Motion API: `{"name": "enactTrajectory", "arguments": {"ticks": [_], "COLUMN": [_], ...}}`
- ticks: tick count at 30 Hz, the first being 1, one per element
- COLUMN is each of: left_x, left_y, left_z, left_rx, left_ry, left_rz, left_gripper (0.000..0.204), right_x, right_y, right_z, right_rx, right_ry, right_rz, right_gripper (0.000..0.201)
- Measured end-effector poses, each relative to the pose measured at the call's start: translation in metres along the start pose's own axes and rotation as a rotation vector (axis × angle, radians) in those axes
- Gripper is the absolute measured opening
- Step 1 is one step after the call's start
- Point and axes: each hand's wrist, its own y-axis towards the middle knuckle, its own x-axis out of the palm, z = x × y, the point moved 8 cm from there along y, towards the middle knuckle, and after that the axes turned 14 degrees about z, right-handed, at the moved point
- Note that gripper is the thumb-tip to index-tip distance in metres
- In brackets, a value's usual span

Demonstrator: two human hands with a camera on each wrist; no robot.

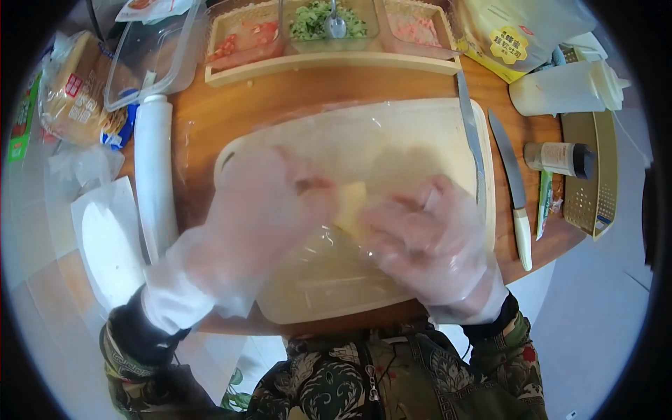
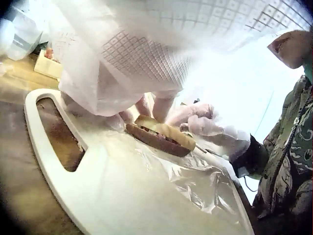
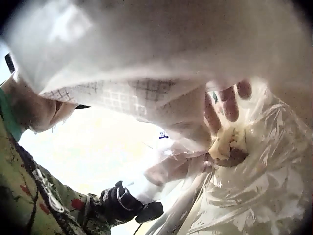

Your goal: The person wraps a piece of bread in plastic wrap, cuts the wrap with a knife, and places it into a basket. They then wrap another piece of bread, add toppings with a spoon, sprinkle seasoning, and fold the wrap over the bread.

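A pale yellow sandwich [image 1: 350,206] lies on clear plastic wrap [image 1: 329,273] spread over a white cutting board [image 1: 392,133]. In the left wrist view the sandwich [image 2: 161,134] shows a brown crust and filling, lying flat on the wrap [image 2: 195,181]. My left hand [image 1: 269,203], in a loose clear glove, grips the sandwich's left side with curled fingers. My right hand [image 1: 420,227], also gloved, holds its right side; its fingertips [image 3: 230,105] press on the bread [image 3: 227,144] in the right wrist view.
A long knife [image 1: 471,133] lies on the board's right edge and a white-handled knife [image 1: 514,189] beside it. A white rolling pin [image 1: 155,175] lies left. A wooden tray [image 1: 329,63] of fillings stands behind. A squeeze bottle [image 1: 560,87], spice jar [image 1: 560,159] and bread bag [image 1: 77,91] are around.
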Motion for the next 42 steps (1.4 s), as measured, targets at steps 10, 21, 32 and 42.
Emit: {"name": "enactTrajectory", "arguments": {"ticks": [10, 21, 32, 42], "left_x": [0.001, 0.004, 0.004, 0.003], "left_y": [-0.001, 0.003, 0.002, -0.005], "left_z": [-0.005, -0.009, -0.008, -0.006], "left_rx": [-0.028, 0.013, 0.030, 0.162], "left_ry": [-0.005, -0.101, -0.076, -0.077], "left_rz": [-0.024, -0.004, 0.013, 0.106], "left_gripper": [0.029, 0.023, 0.024, 0.021], "right_x": [-0.008, 0.001, 0.002, 0.008], "right_y": [-0.008, -0.010, -0.010, -0.014], "right_z": [-0.012, -0.020, -0.022, -0.013], "right_rx": [0.145, -0.014, -0.060, 0.003], "right_ry": [-0.036, -0.213, -0.242, -0.223], "right_rz": [0.169, 0.165, 0.187, 0.145], "right_gripper": [0.024, 0.023, 0.027, 0.030]}}
